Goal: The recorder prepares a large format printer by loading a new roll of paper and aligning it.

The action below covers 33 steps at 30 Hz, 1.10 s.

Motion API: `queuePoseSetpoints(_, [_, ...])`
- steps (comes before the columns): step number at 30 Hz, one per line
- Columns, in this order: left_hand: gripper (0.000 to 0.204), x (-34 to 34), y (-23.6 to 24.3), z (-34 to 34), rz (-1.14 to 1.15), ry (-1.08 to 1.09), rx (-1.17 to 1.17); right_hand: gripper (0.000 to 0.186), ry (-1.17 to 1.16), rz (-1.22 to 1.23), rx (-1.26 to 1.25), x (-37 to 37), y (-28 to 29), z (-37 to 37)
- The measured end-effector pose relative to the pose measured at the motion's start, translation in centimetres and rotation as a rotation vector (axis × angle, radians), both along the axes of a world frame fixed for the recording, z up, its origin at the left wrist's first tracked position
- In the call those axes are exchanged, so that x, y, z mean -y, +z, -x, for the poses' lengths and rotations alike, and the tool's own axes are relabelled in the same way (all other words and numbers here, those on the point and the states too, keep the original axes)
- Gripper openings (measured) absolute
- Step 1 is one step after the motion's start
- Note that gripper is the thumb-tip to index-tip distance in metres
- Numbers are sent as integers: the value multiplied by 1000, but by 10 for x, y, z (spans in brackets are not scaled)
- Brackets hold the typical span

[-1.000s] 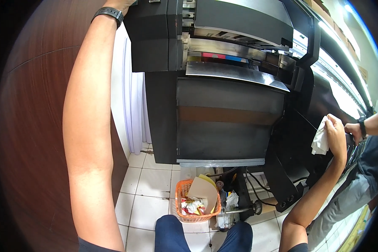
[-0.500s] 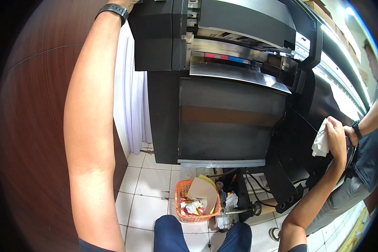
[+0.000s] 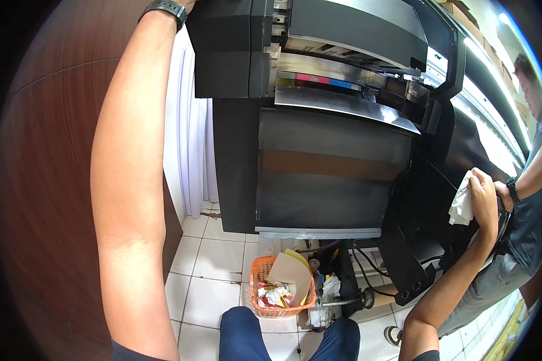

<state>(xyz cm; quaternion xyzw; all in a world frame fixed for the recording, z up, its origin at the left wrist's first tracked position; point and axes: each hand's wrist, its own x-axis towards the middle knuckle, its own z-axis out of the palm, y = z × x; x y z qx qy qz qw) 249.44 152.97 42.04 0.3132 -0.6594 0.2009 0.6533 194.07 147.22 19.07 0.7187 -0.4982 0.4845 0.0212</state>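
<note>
My left arm stretches up along the left side to the top edge, with a dark wristwatch (image 3: 165,9) on it. Only a sliver of my left hand (image 3: 190,5) shows, beside the upper left corner of a large black wide-format printer (image 3: 235,66); its fingers are cut off by the frame. On the right, my right hand (image 3: 483,195) is closed around a crumpled white paper tissue (image 3: 462,203), whose loose end hangs down in front of the printer's dark side panel. Magenta and blue strips (image 3: 322,80) show inside the printer's open front, above a shiny metal plate (image 3: 343,108).
Under the printer stands an orange plastic basket (image 3: 283,311) holding cardboard and crumpled paper. Black cables (image 3: 367,274) and a metal roller bar (image 3: 343,302) lie beside it. A co-worker (image 3: 533,192) stands close at the right. Brown wood panelling (image 3: 48,180) and a white curtain (image 3: 196,156) border the left.
The view has shifted very slightly. My right hand keeps hold of the tissue in nearly the same spot, and the co-worker's head has come further into view.
</note>
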Motion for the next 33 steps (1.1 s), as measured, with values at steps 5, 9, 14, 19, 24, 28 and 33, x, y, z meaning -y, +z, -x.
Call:
queuePoseSetpoints(5, [31, 4, 4, 1, -15, -84, -15, 20, -25, 43, -21, -9, 6, 7])
queuePoseSetpoints(9, [30, 6, 4, 0, 27, -55, 12, 20, -17, 10, 21, -7, 4, 3])
queuePoseSetpoints(14, [31, 3, 2, 4, 13, -13, -22, 20, -17, 31, -1, -5, 3, 8])
queuePoseSetpoints(19, [32, 1, 1, 5, -4, -48, -33, 21, -13, 38, -2, -3, 3, 9])
queuePoseSetpoints(24, [32, 1, 1, 5, 3, -16, -24, 21, -22, 45, -14, -8, 5, 4])
queuePoseSetpoints(28, [34, 2, 0, 4, 5, -34, -17, 21, -22, 0, 17, -9, 6, 1])
queuePoseSetpoints(33, [34, 1, 0, 6, -21, -11, -41, 21, -14, 43, 16, -3, 3, 8])
